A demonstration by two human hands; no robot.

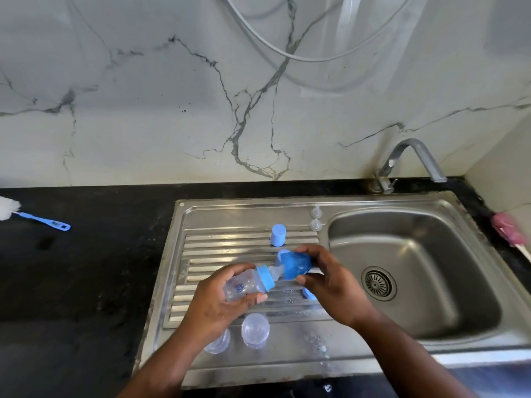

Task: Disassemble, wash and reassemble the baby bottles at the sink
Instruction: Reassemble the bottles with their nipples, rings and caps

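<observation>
Tilting over the ribbed steel drainboard, a clear bottle is gripped by the left hand; the translucent blue cap is pinched by the right hand.

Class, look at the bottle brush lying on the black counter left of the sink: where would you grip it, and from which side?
Grip the bottle brush by its thin blue handle, near the right-hand end, coming down from above. It lies flat on the counter with the fluffy white head at the left edge of view, so the handle is the bare, firm part.

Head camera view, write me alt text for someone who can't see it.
Over a steel drainboard, the left hand holds a clear baby bottle while the right hand holds a blue cap at its teat. Loose bottle parts stand around them.
</observation>
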